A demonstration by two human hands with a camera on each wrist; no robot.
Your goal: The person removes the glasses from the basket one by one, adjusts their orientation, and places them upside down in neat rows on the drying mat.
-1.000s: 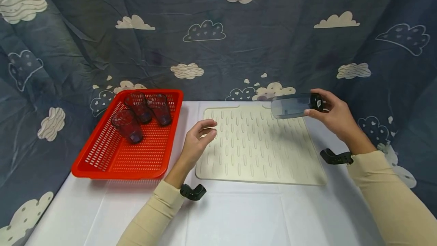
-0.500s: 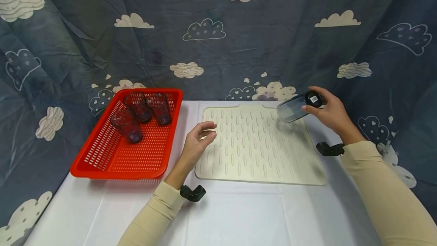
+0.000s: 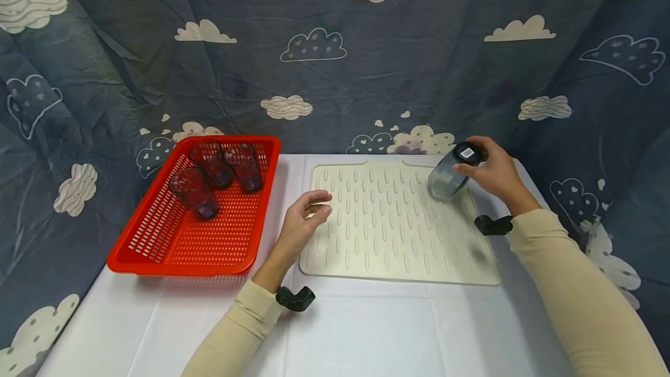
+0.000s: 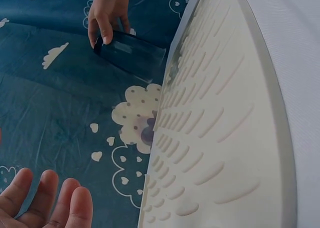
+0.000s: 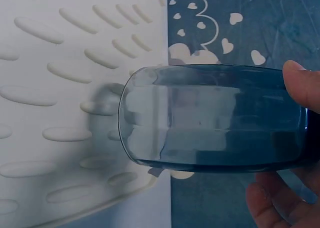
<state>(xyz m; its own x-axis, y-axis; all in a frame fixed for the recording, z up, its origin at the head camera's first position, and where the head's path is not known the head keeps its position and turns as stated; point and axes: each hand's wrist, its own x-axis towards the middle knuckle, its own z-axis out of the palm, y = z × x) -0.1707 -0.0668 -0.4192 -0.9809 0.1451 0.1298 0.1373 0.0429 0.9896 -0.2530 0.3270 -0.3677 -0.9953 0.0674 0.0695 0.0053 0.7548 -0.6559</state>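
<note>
Glass (image 3: 448, 175) tilts rim-down over the mat (image 3: 387, 237) near the far right corner of the table (image 3: 361, 330) in the head view; your right grip (image 3: 496, 172) pinches its base, your left grip (image 3: 302, 219) stays out of it, loosely curled, holding nothing. The left wrist view leaves rim-to-mat contact unclear. In the right wrist view, the rim slants; best square it before easing off.

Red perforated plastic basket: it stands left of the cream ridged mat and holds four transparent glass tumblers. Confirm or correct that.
The count is wrong: the head view shows three transparent glass tumblers in the red perforated plastic basket, left of the cream ridged mat.
</note>
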